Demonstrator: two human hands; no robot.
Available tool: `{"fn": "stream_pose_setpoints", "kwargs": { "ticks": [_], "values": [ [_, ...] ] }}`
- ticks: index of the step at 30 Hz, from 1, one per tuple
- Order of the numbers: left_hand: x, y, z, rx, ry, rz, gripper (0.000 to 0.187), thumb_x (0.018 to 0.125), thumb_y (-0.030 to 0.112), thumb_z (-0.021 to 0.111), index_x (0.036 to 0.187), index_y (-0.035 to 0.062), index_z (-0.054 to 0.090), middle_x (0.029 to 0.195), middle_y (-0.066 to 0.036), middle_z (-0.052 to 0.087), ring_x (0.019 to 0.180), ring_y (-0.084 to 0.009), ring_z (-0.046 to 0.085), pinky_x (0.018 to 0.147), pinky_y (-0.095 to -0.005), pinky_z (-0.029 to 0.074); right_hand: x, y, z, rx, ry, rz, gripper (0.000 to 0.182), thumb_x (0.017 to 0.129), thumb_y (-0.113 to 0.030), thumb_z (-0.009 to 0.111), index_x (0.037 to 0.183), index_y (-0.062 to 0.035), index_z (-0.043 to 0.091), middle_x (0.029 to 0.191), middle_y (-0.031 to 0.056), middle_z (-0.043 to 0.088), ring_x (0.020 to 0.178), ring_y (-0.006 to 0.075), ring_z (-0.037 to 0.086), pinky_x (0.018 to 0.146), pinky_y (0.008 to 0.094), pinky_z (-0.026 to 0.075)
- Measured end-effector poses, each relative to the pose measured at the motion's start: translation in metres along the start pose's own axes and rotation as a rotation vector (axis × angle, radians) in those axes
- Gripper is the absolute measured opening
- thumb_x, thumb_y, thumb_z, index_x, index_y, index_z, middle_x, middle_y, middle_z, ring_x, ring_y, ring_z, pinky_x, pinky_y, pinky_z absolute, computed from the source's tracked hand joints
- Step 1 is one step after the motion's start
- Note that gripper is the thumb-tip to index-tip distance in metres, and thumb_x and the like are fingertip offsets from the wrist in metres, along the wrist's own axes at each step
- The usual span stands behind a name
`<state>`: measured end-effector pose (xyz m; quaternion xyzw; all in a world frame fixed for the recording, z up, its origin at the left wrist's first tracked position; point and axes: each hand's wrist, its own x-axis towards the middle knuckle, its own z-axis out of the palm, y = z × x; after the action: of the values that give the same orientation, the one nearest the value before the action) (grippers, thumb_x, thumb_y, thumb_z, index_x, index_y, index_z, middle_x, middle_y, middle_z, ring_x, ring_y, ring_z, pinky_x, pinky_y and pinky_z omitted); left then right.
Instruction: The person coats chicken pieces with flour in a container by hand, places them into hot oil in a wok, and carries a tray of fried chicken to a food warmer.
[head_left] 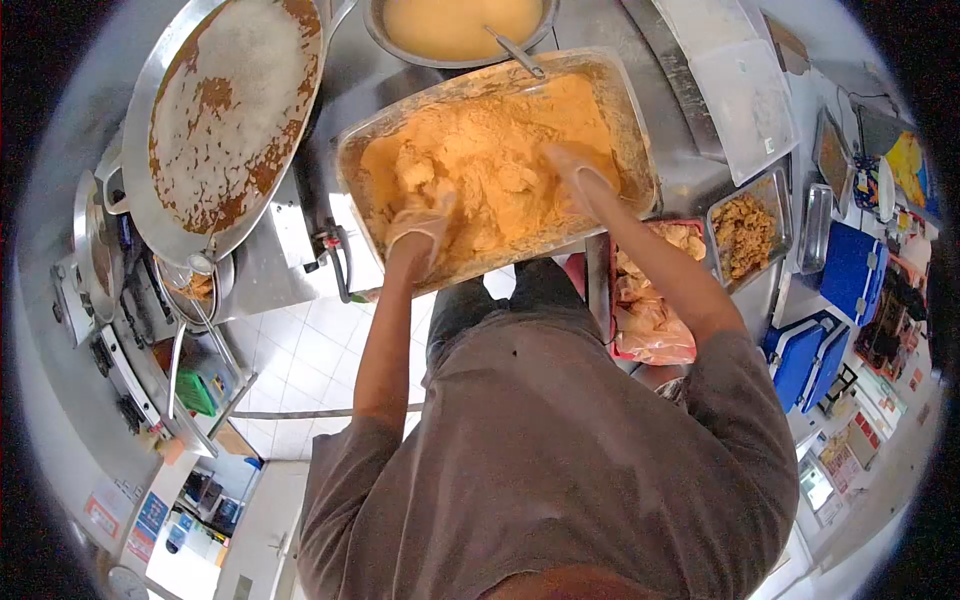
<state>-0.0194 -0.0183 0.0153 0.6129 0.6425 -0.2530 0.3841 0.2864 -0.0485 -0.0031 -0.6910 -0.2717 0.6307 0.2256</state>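
Note:
A wide clear tub (645,150) holds orange seasoned flour (470,125), with coated lumps (415,165) half buried in it. Both of my hands wear thin see-through gloves and are dusted with flour. At the tub's near left side, my left hand (422,228) presses into the flour, its thumb apart from its fingers and the fingertips partly sunk. Towards the right side, my right hand (580,178) lies in the flour with fingers stretched out. Beyond the tub stands a metal bowl (375,25) of pale orange liquid. A grey-handled utensil (515,50) rests across the tub's far rim.
On the left sits a large pan (300,140) of foaming brown oil, with a strainer (225,285) below it. A red crate (615,345) of raw, chicken-like pieces stands near my right forearm. Farther right are a tray (787,205) of brown crumbly food and blue cooler boxes (848,270).

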Motion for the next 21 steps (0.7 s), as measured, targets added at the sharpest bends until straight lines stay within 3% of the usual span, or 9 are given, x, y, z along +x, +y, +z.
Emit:
{"fn": "stream_pose_setpoints", "kwargs": {
  "ticks": [1, 3, 5, 7, 9, 13, 16, 19, 21],
  "values": [
    [0.018, -0.010, 0.017, 0.153, 0.053, 0.325, 0.069, 0.094, 0.057, 0.027, 0.136, 0.0057, 0.043, 0.137, -0.021, 0.045, 0.123, -0.0343, 0.047, 0.105, -0.0401, 0.035, -0.003, 0.001, 0.016, 0.147, -0.076, -0.045, 0.053, 0.094, -0.039, 0.052, 0.136, -0.0075, 0.046, 0.134, 0.0076, 0.050, 0.117, 0.0178, 0.049, 0.096, 0.0302, 0.041],
    [0.019, 0.005, 0.017, -0.056, 0.173, 0.575, 0.070, 0.094, 0.058, 0.023, 0.137, 0.0062, 0.043, 0.139, -0.021, 0.043, 0.126, -0.0342, 0.044, 0.107, -0.0397, 0.031, 0.014, 0.006, 0.045, 0.318, -0.283, -0.146, 0.062, 0.092, -0.047, 0.051, 0.134, -0.0024, 0.047, 0.132, 0.0090, 0.051, 0.115, 0.0198, 0.048, 0.097, 0.0311, 0.036],
    [0.019, 0.025, 0.016, -0.252, 0.157, 0.596, 0.065, 0.095, 0.053, 0.026, 0.139, 0.0068, 0.040, 0.142, -0.021, 0.039, 0.129, -0.0332, 0.041, 0.109, -0.0387, 0.028, 0.026, 0.020, 0.064, 0.471, -0.402, -0.232, 0.067, 0.090, -0.050, 0.052, 0.134, 0.0002, 0.046, 0.131, 0.0098, 0.052, 0.116, 0.0208, 0.047, 0.099, 0.0309, 0.033],
    [0.021, 0.043, -0.001, -0.422, 0.022, 0.394, 0.059, 0.096, 0.044, 0.037, 0.142, 0.0075, 0.033, 0.145, -0.020, 0.035, 0.132, -0.0315, 0.037, 0.112, -0.0373, 0.024, 0.032, 0.021, 0.073, 0.605, -0.433, -0.321, 0.069, 0.089, -0.049, 0.054, 0.136, 0.0004, 0.043, 0.132, 0.0101, 0.052, 0.117, 0.0211, 0.047, 0.101, 0.0296, 0.031],
    [0.003, 0.042, -0.020, -0.191, 0.059, 0.449, 0.060, 0.094, 0.037, 0.043, 0.144, 0.0082, 0.029, 0.146, -0.019, 0.034, 0.127, -0.0324, 0.044, 0.108, -0.0381, 0.030, 0.013, -0.004, 0.059, -0.004, -0.365, -0.415, 0.071, 0.087, -0.049, 0.057, 0.136, -0.0001, 0.043, 0.131, 0.0103, 0.053, 0.119, 0.0222, 0.047, 0.101, 0.0306, 0.033],
    [-0.002, 0.030, -0.056, -0.360, 0.027, 0.236, 0.062, 0.092, 0.038, 0.047, 0.144, 0.0077, 0.032, 0.144, -0.020, 0.038, 0.114, -0.0335, 0.054, 0.099, -0.0403, 0.040, -0.044, -0.092, 0.047, -0.460, -0.270, -0.140, 0.073, 0.082, -0.052, 0.061, 0.131, -0.0001, 0.048, 0.126, 0.0145, 0.057, 0.115, 0.0285, 0.053, 0.097, 0.0364, 0.040],
    [-0.008, 0.036, -0.087, -0.324, 0.215, 0.058, 0.066, 0.092, 0.048, 0.040, 0.142, 0.0067, 0.035, 0.140, -0.022, 0.042, 0.115, -0.0351, 0.054, 0.098, -0.0421, 0.041, -0.066, -0.130, 0.030, -1.071, -0.203, -0.404, 0.069, 0.085, -0.032, 0.065, 0.142, -0.0055, 0.036, 0.136, 0.0169, 0.048, 0.123, 0.0263, 0.048, 0.097, 0.0328, 0.042],
    [-0.009, 0.044, -0.103, -0.200, 0.449, -0.104, 0.074, 0.092, 0.060, 0.032, 0.141, 0.0056, 0.037, 0.137, -0.024, 0.045, 0.119, -0.0369, 0.051, 0.099, -0.0438, 0.041, 0.010, -0.106, -0.007, -0.706, 0.025, -0.144, 0.071, 0.088, -0.036, 0.060, 0.145, -0.0058, 0.028, 0.142, 0.0158, 0.042, 0.128, 0.0271, 0.043, 0.093, 0.0341, 0.044],
    [0.022, 0.043, -0.089, -0.345, 0.458, -0.105, 0.076, 0.090, 0.062, 0.033, 0.139, 0.0046, 0.039, 0.136, -0.024, 0.045, 0.120, -0.0371, 0.050, 0.101, -0.0442, 0.038, 0.052, -0.093, -0.015, -0.766, 0.148, -0.121, 0.074, 0.088, -0.041, 0.055, 0.146, -0.0066, 0.025, 0.144, 0.0148, 0.036, 0.130, 0.0276, 0.040, 0.095, 0.0358, 0.043]
  ]
}}
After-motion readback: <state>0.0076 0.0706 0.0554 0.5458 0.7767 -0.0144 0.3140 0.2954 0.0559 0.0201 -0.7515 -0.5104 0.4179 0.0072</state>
